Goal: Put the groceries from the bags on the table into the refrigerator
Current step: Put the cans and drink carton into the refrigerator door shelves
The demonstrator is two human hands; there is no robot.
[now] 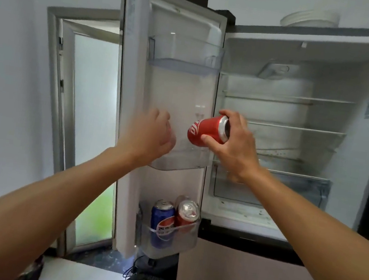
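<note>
The refrigerator (310,70) stands open, its door (179,90) swung out to the left. My right hand (235,145) grips a red soda can (206,131), tipped on its side, just above the middle door shelf (179,163). My left hand (153,132) is at the left part of that same shelf with fingers curled; whether it holds anything is hidden. The bottom door shelf (170,237) holds a blue soda can (162,221) and two red cans (187,213). The bags and the table are out of view.
Inside are bare wire shelves (289,127) and a clear crisper drawer (291,193). White plates (309,18) sit on top of the fridge. A glass doorway (84,124) opens at the left. Dark gear with cables (147,279) sits on the floor below the door.
</note>
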